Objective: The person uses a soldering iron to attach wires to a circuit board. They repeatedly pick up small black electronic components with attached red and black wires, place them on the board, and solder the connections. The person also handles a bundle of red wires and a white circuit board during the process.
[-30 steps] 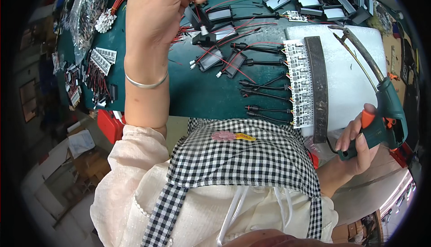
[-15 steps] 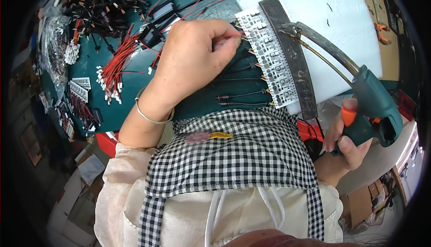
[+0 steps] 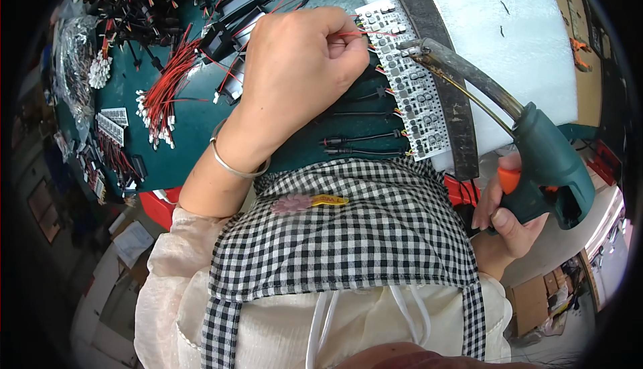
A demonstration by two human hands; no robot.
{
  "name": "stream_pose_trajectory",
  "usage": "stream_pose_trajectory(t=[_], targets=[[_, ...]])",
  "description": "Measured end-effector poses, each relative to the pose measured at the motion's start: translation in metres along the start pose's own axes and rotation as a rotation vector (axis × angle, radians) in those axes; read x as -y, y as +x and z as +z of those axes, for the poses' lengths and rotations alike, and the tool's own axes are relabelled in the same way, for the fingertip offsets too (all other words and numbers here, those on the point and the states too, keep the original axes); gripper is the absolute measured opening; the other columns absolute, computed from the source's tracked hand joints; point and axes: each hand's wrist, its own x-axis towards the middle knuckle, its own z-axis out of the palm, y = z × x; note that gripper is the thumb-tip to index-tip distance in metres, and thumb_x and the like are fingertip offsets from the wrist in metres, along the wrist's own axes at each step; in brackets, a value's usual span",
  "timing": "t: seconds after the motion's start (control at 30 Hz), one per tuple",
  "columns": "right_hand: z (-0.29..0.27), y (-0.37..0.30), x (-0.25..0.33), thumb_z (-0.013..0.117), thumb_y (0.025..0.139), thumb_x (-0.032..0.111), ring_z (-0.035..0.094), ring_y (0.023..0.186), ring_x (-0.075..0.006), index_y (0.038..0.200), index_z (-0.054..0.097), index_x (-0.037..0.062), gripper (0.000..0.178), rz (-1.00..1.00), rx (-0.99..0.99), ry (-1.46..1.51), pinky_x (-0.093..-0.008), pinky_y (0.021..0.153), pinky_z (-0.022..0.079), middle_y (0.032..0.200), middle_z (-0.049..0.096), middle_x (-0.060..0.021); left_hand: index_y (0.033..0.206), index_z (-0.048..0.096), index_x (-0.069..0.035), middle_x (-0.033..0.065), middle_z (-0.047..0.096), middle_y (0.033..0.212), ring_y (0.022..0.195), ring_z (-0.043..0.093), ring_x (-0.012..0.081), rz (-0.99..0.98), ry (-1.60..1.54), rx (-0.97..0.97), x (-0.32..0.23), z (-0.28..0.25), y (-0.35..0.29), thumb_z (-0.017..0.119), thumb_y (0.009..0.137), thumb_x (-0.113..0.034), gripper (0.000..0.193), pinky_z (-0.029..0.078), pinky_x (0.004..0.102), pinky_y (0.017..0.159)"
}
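My left hand (image 3: 298,77) is closed in a pinch on a thin red wire (image 3: 365,33), whose end reaches over the left edge of a white circuit board panel (image 3: 416,114). My right hand (image 3: 514,228) is wrapped round the handle of a green soldering gun (image 3: 546,158) with an orange trigger. Its long metal barrel slants across a dark flat bar (image 3: 454,101) that lies along the panel. The gun's tip is over the panel, close to the wire's end; contact cannot be made out. Short black cables (image 3: 365,138) stick out from the panel's left edge.
A white foam slab (image 3: 516,34) lies under the panel. On the green table (image 3: 201,124) are a bundle of red wires (image 3: 167,94) with white connectors, a heap of black cables (image 3: 154,0), plastic-wrapped parts (image 3: 75,67) and small boards (image 3: 112,126). Orange-handled pliers (image 3: 579,50) lie far right.
The soldering gun's tip has moved left across the panel, nearer my left fingers. My left hand has shifted slightly up and right in the picture, still pinching the wire.
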Motion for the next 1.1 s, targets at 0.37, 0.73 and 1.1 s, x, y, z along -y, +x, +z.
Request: stream_pose_trajectory(t=[0.37, 0.73, 1.1], targets=[[0.019, -0.002, -0.005, 0.079, 0.076, 0.018, 0.050, 0.051, -0.0136, 0.115, 0.043, -0.0058, 0.058, 0.076, -0.082, -0.093, -0.0262, 0.044, 0.045, 0.073, 0.051, -0.0083, 0.071, 0.067, -0.003, -0.0015, 0.049, 0.050, 0.046, 0.041, 0.0046, -0.045, -0.080, 0.026, 0.003, 0.004, 0.005, 0.072, 0.071, -0.011, 0.010, 0.035, 0.0223, 0.046], [0.019, -0.002, -0.013, 0.079, 0.074, 0.014, 0.052, 0.054, -0.0141, 0.102, 0.048, -0.0025, 0.045, 0.071, -0.054, -0.152, -0.0250, 0.047, 0.045, 0.080, 0.051, -0.0110, 0.068, 0.066, -0.003, -0.0005, 0.051, 0.050, 0.046, 0.044, 0.0054, -0.043, -0.077, 0.037, 0.004, 0.004, 0.009, 0.071, 0.070, -0.013, 0.011, 0.037, 0.0220, 0.047], [0.026, -0.002, -0.003, 0.077, 0.072, 0.010, 0.053, 0.054, -0.0144, 0.106, 0.049, -0.0061, 0.046, 0.066, -0.098, -0.231, -0.0249, 0.046, 0.046, 0.079, 0.053, -0.0122, 0.067, 0.065, -0.003, 0.0007, 0.053, 0.050, 0.045, 0.047, 0.0074, -0.049, -0.031, 0.033, 0.002, 0.007, 0.010, 0.069, 0.068, -0.011, 0.009, 0.040, 0.0232, 0.048]])
